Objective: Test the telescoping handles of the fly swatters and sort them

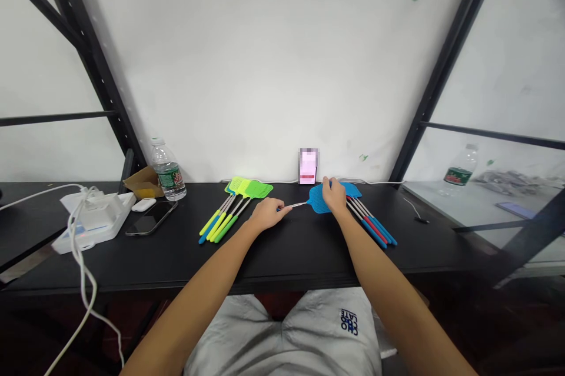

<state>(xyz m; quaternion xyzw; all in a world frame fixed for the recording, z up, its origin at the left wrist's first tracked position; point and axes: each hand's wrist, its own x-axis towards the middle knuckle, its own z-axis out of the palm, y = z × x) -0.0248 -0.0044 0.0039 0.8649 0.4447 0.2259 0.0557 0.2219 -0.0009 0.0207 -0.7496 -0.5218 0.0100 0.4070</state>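
A blue fly swatter (pixel 318 200) with a metal rod lies crosswise between my hands over the black table. My left hand (pixel 268 214) is closed round its handle end, which the fingers mostly hide. My right hand (pixel 334 194) pinches the blue head at its right side. Just right of that hand, several swatters with blue and red handles (pixel 374 230) lie fanned out, their heads partly covered. To the left of my left hand rests another fan of swatters with yellow, green and blue handles (pixel 224 229), topped by a green head (pixel 257 189).
A lit phone (pixel 308 167) leans against the wall at the back. On the left are a water bottle (pixel 169 171), an open cardboard box (pixel 145 182), a dark phone (pixel 152 218), a white earbud case (pixel 143 205) and a power strip (pixel 95 220) with cables. A short cable (pixel 417 212) lies right.
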